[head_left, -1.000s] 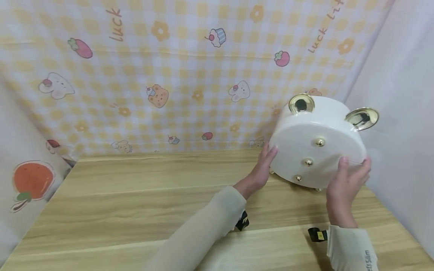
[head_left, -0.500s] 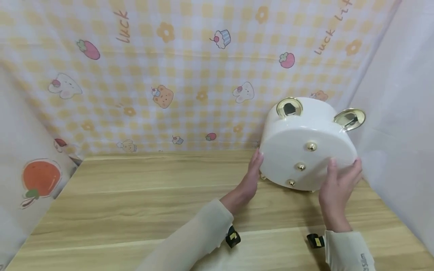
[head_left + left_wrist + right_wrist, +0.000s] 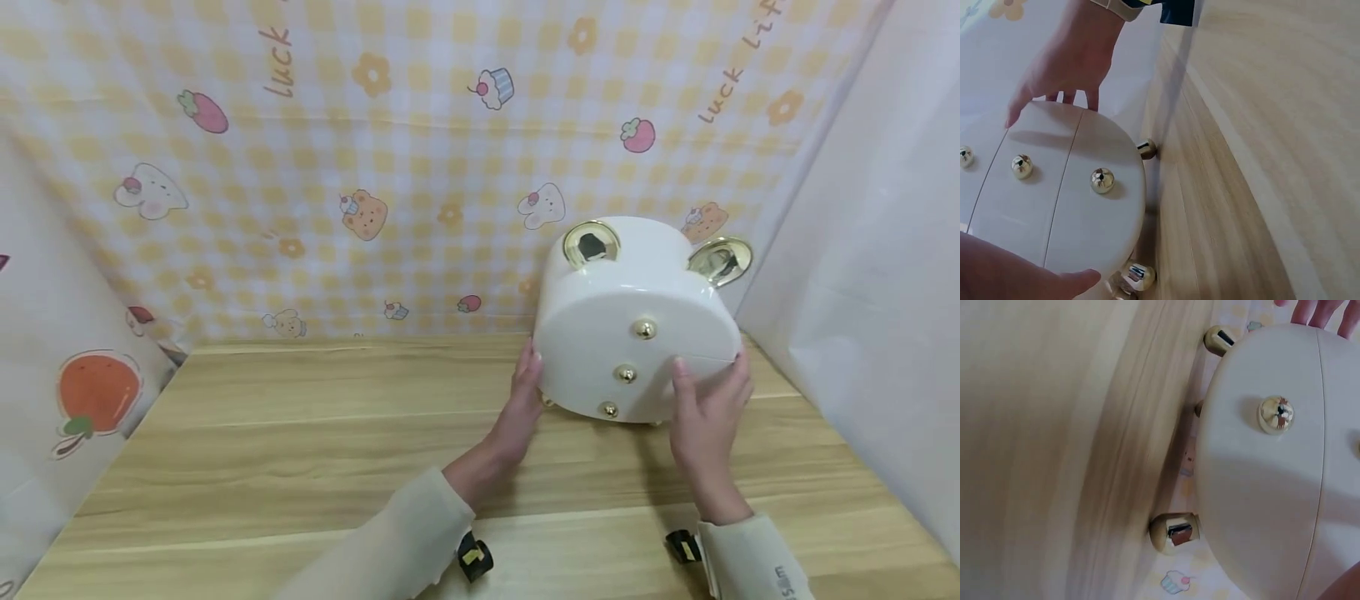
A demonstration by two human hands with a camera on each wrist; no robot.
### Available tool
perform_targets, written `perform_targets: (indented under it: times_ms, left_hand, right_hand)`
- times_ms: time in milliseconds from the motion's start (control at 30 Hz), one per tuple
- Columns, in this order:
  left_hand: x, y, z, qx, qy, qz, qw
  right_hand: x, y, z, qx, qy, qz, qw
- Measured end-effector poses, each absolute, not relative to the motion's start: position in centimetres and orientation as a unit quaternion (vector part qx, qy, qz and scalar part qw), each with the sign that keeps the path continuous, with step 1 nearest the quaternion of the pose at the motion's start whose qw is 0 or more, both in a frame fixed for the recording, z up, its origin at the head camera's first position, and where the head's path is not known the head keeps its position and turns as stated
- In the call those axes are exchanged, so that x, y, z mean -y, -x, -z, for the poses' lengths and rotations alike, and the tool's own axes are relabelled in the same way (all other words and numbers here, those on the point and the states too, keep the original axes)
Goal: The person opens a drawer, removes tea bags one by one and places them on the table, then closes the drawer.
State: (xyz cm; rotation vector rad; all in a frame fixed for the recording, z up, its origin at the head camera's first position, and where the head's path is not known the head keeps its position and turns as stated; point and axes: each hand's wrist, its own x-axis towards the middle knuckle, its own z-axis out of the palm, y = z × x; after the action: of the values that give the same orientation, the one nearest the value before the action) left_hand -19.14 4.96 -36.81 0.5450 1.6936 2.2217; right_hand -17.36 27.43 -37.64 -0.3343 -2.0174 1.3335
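Both hands hold a glossy white drawer box (image 3: 577,342) with a rounded front, two gold ear-like discs on top and three gold knobs (image 3: 626,374). My left hand (image 3: 513,425) grips its left side, thumb by the front edge. On the other side, my right hand (image 3: 705,437) lays its thumb on the front while the fingers curl round the side. Thin seams divide the drawer fronts (image 3: 1094,225) in the left wrist view. Gold feet (image 3: 1172,532) under the box are close to the tabletop; whether all touch it, I cannot tell. The back of the box is hidden.
A wood-grain table (image 3: 300,450) lies beneath. Behind it hangs a yellow checked cloth (image 3: 420,167) with cartoon prints, and pale cloth (image 3: 870,275) closes off the right side. Black wrist straps (image 3: 474,557) show below the sleeves.
The white drawer box has moved leftward along the table, away from the right-hand cloth, with both hands keeping their grip. The head view has also shifted slightly.
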Motion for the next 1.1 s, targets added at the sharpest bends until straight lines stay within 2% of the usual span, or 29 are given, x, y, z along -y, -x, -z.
perform_targets:
  times_ms: [500,733,1100]
  left_hand:
    - [0.1,17.9,36.8,-0.578,-0.126,-0.797,0.120]
    - [2.5,17.1,36.7,-0.583,-0.097,-0.800,0.105]
    - [4.4,16.6,36.4,-0.594,-0.098,-0.794,0.082]
  right_hand:
    - [-23.8,17.6,38.0,0.812,0.053,-0.492,0.310]
    - [-22.4,17.8,38.2,0.826,0.010,-0.491,0.275]
    - [-20.8,17.7,37.8,0.838,-0.007,-0.498,0.223]
